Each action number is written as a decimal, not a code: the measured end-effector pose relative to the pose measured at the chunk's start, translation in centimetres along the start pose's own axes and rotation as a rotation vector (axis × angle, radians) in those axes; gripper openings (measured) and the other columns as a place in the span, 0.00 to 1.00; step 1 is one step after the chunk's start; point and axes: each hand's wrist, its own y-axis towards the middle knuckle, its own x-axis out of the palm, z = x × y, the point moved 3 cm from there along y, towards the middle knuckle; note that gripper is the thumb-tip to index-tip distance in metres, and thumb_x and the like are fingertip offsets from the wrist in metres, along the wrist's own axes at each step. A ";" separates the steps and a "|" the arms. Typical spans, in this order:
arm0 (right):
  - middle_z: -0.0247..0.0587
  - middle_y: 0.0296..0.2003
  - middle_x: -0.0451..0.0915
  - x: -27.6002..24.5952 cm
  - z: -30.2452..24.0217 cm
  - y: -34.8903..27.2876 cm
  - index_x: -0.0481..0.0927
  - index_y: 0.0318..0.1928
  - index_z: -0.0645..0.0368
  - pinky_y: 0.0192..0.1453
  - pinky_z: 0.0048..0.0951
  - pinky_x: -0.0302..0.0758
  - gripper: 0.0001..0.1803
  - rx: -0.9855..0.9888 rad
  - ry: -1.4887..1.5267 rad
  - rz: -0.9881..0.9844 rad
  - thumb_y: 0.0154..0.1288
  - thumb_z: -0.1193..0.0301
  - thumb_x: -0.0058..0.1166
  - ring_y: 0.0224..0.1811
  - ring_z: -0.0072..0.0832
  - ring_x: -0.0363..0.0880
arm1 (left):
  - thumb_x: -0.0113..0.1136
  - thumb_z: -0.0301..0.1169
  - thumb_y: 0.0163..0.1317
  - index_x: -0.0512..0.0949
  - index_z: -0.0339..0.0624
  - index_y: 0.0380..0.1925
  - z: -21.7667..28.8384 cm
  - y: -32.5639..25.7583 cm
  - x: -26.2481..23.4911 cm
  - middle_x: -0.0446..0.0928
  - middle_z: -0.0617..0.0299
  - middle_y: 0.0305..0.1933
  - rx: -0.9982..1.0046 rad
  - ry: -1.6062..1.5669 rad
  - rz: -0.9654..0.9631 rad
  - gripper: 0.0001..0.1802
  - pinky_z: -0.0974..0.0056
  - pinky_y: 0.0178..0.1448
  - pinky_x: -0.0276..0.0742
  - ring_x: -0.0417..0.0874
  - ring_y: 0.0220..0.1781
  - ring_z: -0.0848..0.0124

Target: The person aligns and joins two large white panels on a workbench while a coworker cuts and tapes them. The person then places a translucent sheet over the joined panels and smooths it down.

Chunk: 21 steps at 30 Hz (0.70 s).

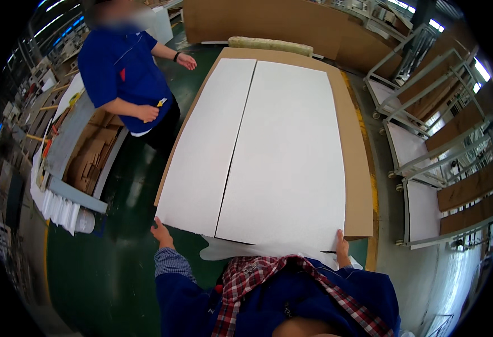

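Green floor (123,269) surrounds the work, with wheeled racks (414,112) along the right side. Brown cardboard (361,213) lies beneath two white panels, which sit side by side with a narrow dark seam between them: a left white panel (209,140) and a wider right white panel (287,146). The person's left hand (162,235) pinches the left panel's near outer corner in a narrow grip. The right hand (342,247) holds the right panel's near outer corner — how tightly, I cannot tell. Thin white sheeting (224,250) droops below the near edge. Beyond the left side stands a co-worker (125,73) in blue — a small yellow item (161,102) in one hand.
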 end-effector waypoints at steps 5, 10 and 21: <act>0.54 0.45 0.75 0.3 0.8 1.2 0.73 0.49 0.70 0.54 0.33 0.65 0.46 -0.032 -0.029 0.029 0.52 0.35 0.41 0.51 0.39 0.71 | 0.56 0.51 0.55 0.59 0.40 0.56 -0.1 2.4 1.2 0.73 0.53 0.44 -0.087 -0.306 -0.280 0.36 0.62 0.32 0.76 0.78 0.37 0.65; 0.47 0.48 0.73 -0.1 -1.4 -2.1 0.67 0.56 0.63 0.51 0.36 0.66 0.51 0.122 0.433 -0.068 0.49 0.28 0.32 0.47 0.38 0.72 | 0.50 0.50 0.59 0.66 0.39 0.47 -2.0 1.9 1.4 0.74 0.56 0.39 -0.071 -0.448 -0.195 0.27 0.65 0.27 0.74 0.77 0.34 0.69; 0.38 0.46 0.72 -1.9 0.1 -6.0 0.65 0.55 0.51 0.40 0.36 0.65 0.46 0.264 0.475 -0.182 0.47 0.28 0.34 0.41 0.32 0.71 | 0.33 0.79 0.40 0.61 0.25 0.54 -4.0 -18.1 1.3 0.69 0.50 0.42 -0.628 -0.584 -0.426 0.62 0.65 0.50 0.66 0.69 0.41 0.63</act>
